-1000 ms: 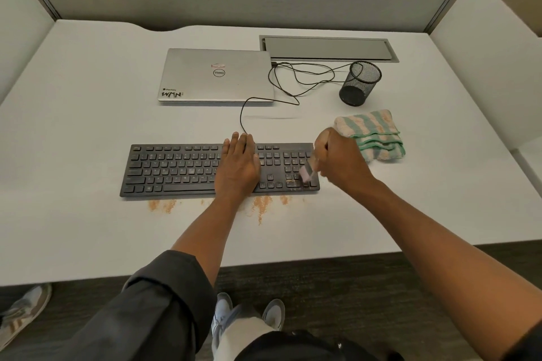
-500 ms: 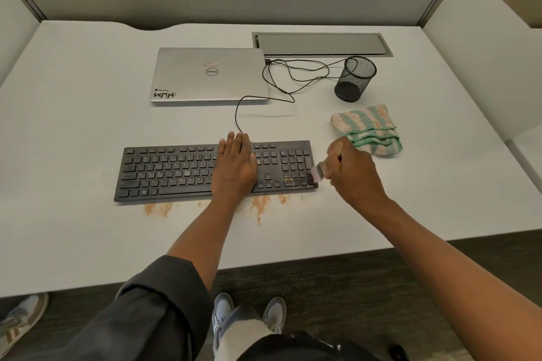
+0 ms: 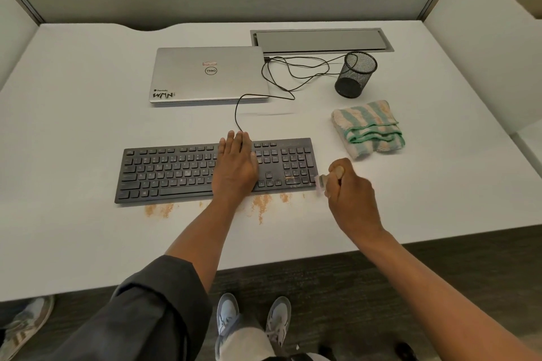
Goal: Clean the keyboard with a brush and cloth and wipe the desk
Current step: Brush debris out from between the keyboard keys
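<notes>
A black keyboard (image 3: 176,170) lies across the white desk (image 3: 88,243). My left hand (image 3: 236,165) rests flat on its middle, fingers together, holding nothing. My right hand (image 3: 347,187) is closed around a small brush (image 3: 321,182); the pale bristles sit at the keyboard's right front corner, just off its edge. Orange dust (image 3: 259,204) is scattered on the desk along the keyboard's front edge, and some specks show on the number pad. A folded green-and-cream striped cloth (image 3: 368,129) lies to the right, behind my right hand.
A closed silver laptop (image 3: 208,75) sits behind the keyboard, with a black cable (image 3: 281,79) looping to it. A black mesh pen cup (image 3: 355,74) stands at the back right, near a grey cable hatch (image 3: 321,41). Partition walls enclose three sides.
My right hand has swept the brush rightward, from the number pad to just past the keyboard's right edge. My left hand has stayed on the keys.
</notes>
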A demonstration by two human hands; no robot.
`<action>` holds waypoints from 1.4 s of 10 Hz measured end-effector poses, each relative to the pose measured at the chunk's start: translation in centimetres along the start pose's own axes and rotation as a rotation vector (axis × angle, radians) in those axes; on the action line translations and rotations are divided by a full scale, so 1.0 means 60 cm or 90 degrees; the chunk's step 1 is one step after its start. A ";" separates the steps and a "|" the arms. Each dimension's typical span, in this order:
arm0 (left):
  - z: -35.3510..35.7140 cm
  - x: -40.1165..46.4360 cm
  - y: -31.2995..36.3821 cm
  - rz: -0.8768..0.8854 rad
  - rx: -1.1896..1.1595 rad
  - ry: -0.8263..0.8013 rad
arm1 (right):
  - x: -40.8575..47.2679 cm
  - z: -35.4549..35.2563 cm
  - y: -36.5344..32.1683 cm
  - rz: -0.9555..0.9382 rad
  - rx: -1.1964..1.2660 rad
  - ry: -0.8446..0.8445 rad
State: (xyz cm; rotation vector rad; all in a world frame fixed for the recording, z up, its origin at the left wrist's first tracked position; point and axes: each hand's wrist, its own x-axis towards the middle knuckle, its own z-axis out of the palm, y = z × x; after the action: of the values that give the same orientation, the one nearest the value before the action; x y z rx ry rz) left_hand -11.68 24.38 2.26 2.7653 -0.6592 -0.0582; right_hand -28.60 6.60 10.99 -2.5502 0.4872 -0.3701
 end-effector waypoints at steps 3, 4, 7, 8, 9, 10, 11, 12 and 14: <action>0.000 -0.001 0.001 0.004 -0.004 0.010 | -0.020 0.012 -0.021 -0.055 0.030 -0.019; 0.001 0.001 -0.001 0.003 -0.005 0.008 | -0.012 0.015 -0.011 -0.031 -0.021 -0.006; 0.000 0.000 0.002 0.004 -0.004 0.012 | -0.004 0.019 -0.029 -0.056 0.051 -0.037; 0.000 0.000 0.001 -0.001 -0.004 0.006 | -0.004 0.024 -0.029 -0.078 0.024 -0.052; -0.001 0.001 0.001 -0.002 -0.005 0.003 | -0.011 0.028 -0.038 -0.122 0.022 -0.091; 0.000 0.001 0.002 0.001 -0.002 0.013 | 0.022 0.009 -0.030 -0.120 0.043 -0.080; 0.000 0.002 0.000 0.001 0.000 0.010 | 0.049 0.001 -0.019 -0.132 0.037 -0.118; -0.001 -0.001 0.001 0.001 -0.002 0.013 | 0.056 0.012 -0.023 -0.206 0.084 -0.227; -0.001 -0.001 0.003 0.002 0.000 0.016 | 0.087 -0.001 -0.016 -0.184 0.153 -0.205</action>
State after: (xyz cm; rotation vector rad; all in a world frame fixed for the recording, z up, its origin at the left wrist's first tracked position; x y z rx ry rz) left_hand -11.79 24.28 2.34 2.7596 -0.6566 -0.0233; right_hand -23.67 5.22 12.39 -2.3813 -0.0456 -0.1034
